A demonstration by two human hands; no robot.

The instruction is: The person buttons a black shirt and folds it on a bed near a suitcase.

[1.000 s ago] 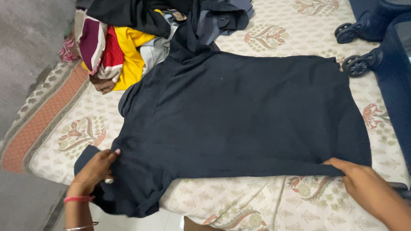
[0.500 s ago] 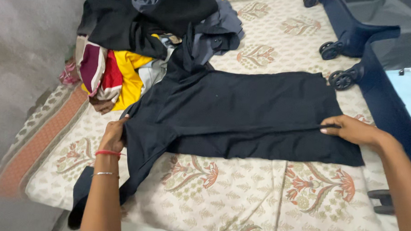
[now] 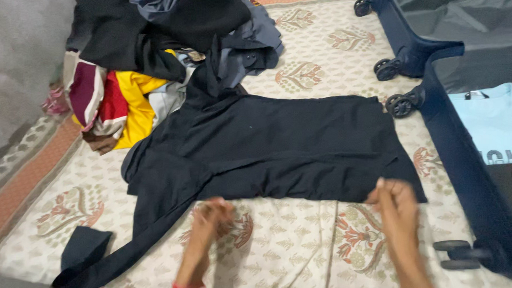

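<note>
A dark navy shirt [image 3: 278, 145] lies flat on a floral bedsheet [image 3: 297, 253], its near half folded back over itself. One long sleeve [image 3: 85, 249] trails off toward the bed's lower left corner. My left hand [image 3: 211, 216], motion-blurred, hovers over the sheet just below the folded edge and holds nothing. My right hand [image 3: 396, 203], also blurred, is at the shirt's lower right corner with its fingertips at the hem. Whether it grips the cloth I cannot tell.
A heap of clothes [image 3: 127, 94] in black, grey, yellow, red and maroon lies at the back left, touching the shirt's collar end. An open navy wheeled suitcase [image 3: 438, 122] stands on the right, with a light blue garment [image 3: 495, 124] inside. A grey wall runs along the left.
Both hands have left the fold line on top of the shirt and come back toward me to its near edge. The shirt stays folded in half. The view has shifted right.
</note>
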